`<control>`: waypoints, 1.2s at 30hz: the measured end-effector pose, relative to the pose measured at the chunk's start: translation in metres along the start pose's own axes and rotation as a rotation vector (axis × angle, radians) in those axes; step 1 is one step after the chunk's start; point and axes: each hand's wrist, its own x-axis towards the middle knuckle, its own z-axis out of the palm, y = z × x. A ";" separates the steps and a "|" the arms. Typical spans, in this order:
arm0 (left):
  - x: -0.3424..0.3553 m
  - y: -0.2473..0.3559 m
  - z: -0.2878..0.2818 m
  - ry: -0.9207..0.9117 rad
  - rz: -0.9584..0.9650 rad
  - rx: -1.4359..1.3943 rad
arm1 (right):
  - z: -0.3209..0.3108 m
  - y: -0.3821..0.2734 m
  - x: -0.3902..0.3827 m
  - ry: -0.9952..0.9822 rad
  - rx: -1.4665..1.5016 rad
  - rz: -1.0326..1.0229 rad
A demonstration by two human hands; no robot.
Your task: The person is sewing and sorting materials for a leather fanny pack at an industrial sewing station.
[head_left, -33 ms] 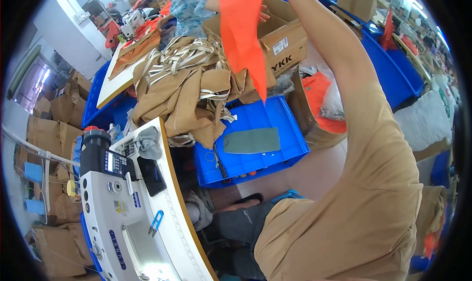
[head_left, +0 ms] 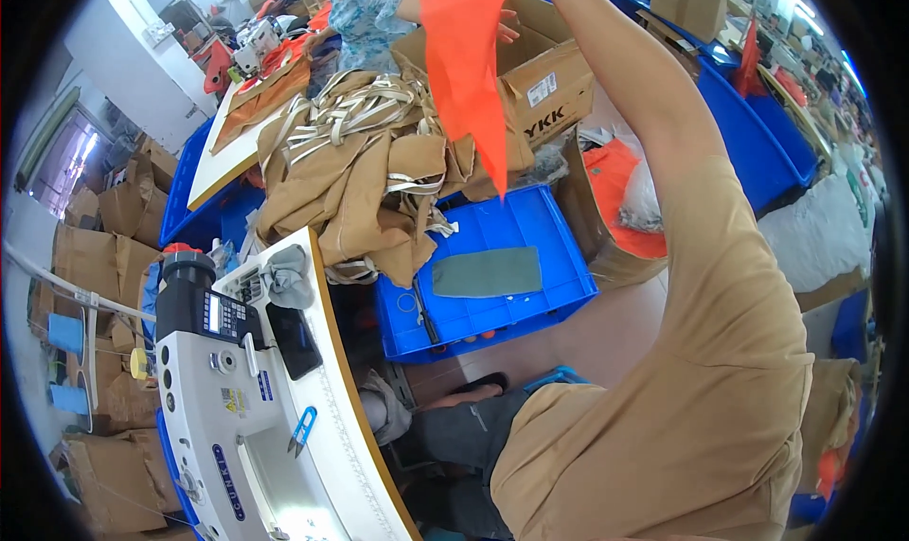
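An orange piece of cloth hangs from the top edge of the view and narrows to a pointed lower end above a blue plastic crate. My right forearm reaches up to that edge, close beside the cloth. The fingers of my right hand are cut off, so its grip on the cloth does not show. My left hand is out of the picture. Below the cloth, a flat grey-green fabric piece lies on the blue crate. A heap of tan fabric with white straps rests to its left.
A white sewing machine stands at lower left, with blue thread snips and a phone on its table. Beyond the cloth are a cardboard box and a co-worker, whose hand shows behind the cloth.
The pointed lower end of the orange cloth has swung slightly to the left. My right arm has hardly moved.
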 end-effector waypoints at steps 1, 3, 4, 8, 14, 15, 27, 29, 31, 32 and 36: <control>0.000 0.001 0.001 0.004 -0.003 0.039 | 0.015 0.008 -0.003 0.154 -0.054 -0.126; 0.000 0.002 0.002 0.009 0.008 0.052 | 0.036 0.016 -0.010 0.309 -0.101 -0.253; 0.000 0.002 0.002 0.007 0.017 0.066 | 0.041 0.019 -0.012 0.342 0.003 -0.247; 0.001 -0.002 0.004 0.024 0.009 0.054 | 0.045 0.034 -0.005 0.407 0.312 -0.229; 0.004 -0.009 0.002 0.011 0.012 0.051 | 0.049 0.056 0.000 0.245 0.561 -0.347; 0.004 -0.008 0.000 0.008 0.006 0.063 | 0.052 0.061 -0.004 0.245 0.569 -0.345; 0.006 0.005 -0.005 -0.049 -0.120 0.146 | 0.119 0.092 -0.089 0.144 -0.034 0.121; 0.007 -0.001 -0.005 -0.045 -0.111 0.095 | 0.129 0.092 -0.107 0.075 -0.076 0.241; 0.008 -0.007 -0.005 -0.055 -0.110 0.081 | 0.139 0.097 -0.121 -0.005 -0.090 0.276; 0.009 -0.008 -0.006 -0.051 -0.107 0.080 | 0.143 0.100 -0.126 -0.063 -0.108 0.318; 0.010 -0.010 -0.008 -0.078 -0.138 0.091 | 0.154 0.121 -0.141 -0.106 -0.255 0.305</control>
